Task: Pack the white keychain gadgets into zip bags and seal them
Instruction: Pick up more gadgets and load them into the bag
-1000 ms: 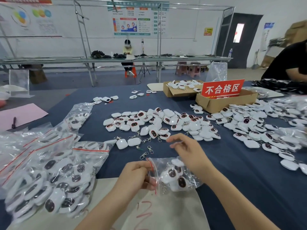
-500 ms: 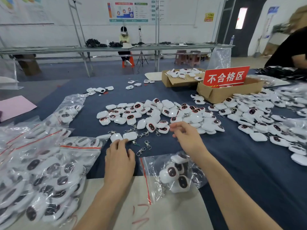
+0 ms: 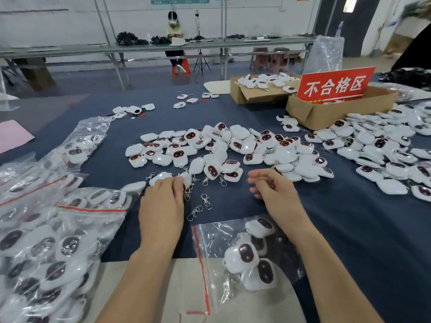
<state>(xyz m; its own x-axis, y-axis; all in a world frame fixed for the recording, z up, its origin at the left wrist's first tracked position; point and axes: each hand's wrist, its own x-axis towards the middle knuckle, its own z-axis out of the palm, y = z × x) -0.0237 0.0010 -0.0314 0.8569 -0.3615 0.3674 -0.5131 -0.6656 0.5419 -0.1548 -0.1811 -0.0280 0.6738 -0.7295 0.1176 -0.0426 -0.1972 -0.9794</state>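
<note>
The left hand (image 3: 161, 206) is reaching forward, palm down, near the middle of the desk (image 3: 349, 229). Its fingertips are resting on two white gadgets (image 3: 161, 176) at the near fringe of the loose pile (image 3: 221, 150). The fingers are covering the near sides of those gadgets, so it cannot be told whether they are pinching them or only touching.

The right hand (image 3: 272, 190) is hovering just beside the same fringe with its fingers loosely curled toward the left. Nothing is showing in it, though its palm is turned out of sight.

The zip bag (image 3: 233, 252) is lying at the desk's near edge between the two forearms, partly on a pale sheet (image 3: 163, 287), with several gadgets bunched inside. The right forearm is crossing the bag's far right corner. A red strip is running down the bag's left side, but glare is making it hard to tell whether that mouth is pressed closed.

A few metal clasps (image 3: 205, 201) are lying loose between the hands. Filled bags (image 3: 58, 229) are crowding the left edge and a second pile (image 3: 384, 159) is spreading along the right edge, both cut off by the frame. A cardboard box (image 3: 338, 113) is sitting toward the far right corner, and a red sign (image 3: 335, 86) is hiding most of its contents.
</note>
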